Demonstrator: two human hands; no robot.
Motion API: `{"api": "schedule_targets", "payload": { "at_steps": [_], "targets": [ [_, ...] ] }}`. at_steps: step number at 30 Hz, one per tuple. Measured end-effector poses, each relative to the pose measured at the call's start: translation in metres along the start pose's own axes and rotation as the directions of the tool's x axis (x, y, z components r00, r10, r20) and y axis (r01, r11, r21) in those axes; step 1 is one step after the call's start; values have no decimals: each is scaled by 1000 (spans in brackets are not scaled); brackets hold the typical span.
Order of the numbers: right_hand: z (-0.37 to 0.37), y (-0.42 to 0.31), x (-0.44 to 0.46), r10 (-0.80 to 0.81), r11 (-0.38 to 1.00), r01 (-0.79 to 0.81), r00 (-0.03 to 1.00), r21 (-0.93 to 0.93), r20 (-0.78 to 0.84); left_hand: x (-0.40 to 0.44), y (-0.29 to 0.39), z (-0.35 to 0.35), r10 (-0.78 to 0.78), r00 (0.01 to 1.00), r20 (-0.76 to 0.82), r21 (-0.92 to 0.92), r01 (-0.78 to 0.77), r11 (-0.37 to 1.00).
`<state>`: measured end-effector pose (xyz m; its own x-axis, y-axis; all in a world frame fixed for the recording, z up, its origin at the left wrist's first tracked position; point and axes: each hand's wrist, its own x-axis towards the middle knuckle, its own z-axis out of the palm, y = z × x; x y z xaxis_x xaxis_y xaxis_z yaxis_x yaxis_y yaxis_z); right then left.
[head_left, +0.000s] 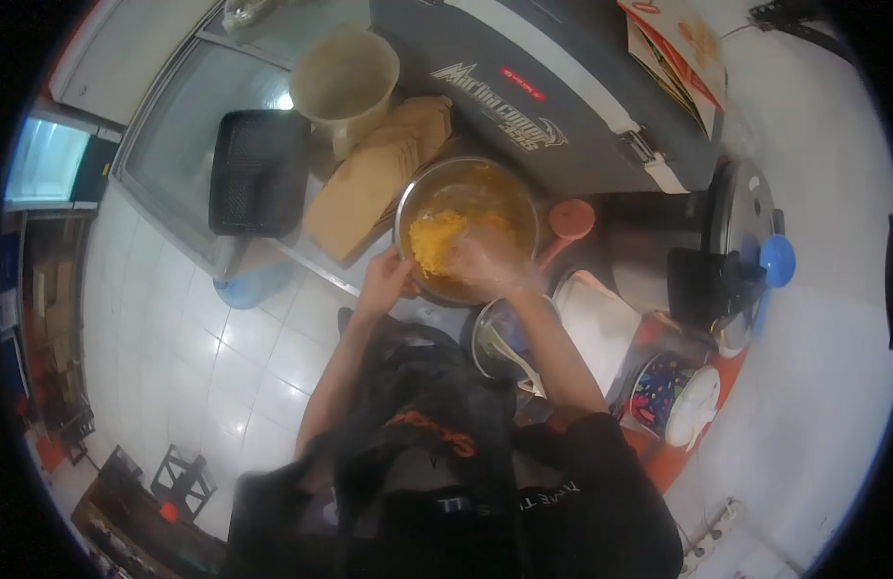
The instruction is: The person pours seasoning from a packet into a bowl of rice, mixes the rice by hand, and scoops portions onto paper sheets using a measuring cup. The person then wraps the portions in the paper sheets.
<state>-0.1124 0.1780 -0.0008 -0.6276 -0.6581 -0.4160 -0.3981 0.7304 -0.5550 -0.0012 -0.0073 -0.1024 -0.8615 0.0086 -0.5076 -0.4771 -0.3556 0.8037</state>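
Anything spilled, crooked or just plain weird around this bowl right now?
Nothing looks spilled or damaged: the yellow food I can see is inside the metal bowl, with the left hand at its rim. The brown cardboard stack is fanned unevenly, though that seems ordinary.

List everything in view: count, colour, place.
metal bowl: one, silver, centre
food: one mass, yellow, in bowl
pitcher: one, beige, upper left
tray: one, black, left
paper stack: one, brown, beside bowl
box: one, grey, top
ladle: one, red, beside bowl
pot: one, dark, right
disc: one, blue, far right
container: one, white, below pot
tub: one, multicoloured, lower right
floor: white tiles, left
clothes: black, bottom
left hand: one, bare, at bowl's rim
right hand: one, blurred, in bowl
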Motion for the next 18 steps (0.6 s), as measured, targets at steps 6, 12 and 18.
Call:
{"api": "schedule_targets", "payload": {
  "at_steps": [6, 12, 18],
  "targets": [
    [31, 9, -25, 206, 954, -248, 951, -169, -231, -2, 1, 0, 32, 999, 34, -1, -32, 999],
    [31, 11, -33, 36, 999, -23, 785, 30, -618, -23, 22, 10, 32, 993, -115, 157, -14, 987],
    [37, 12, -34, -49, 993, -36, 735, -111, -676, -64, 59, 6, 263, 931, -252, 540, -90, 837]
  ]
}}
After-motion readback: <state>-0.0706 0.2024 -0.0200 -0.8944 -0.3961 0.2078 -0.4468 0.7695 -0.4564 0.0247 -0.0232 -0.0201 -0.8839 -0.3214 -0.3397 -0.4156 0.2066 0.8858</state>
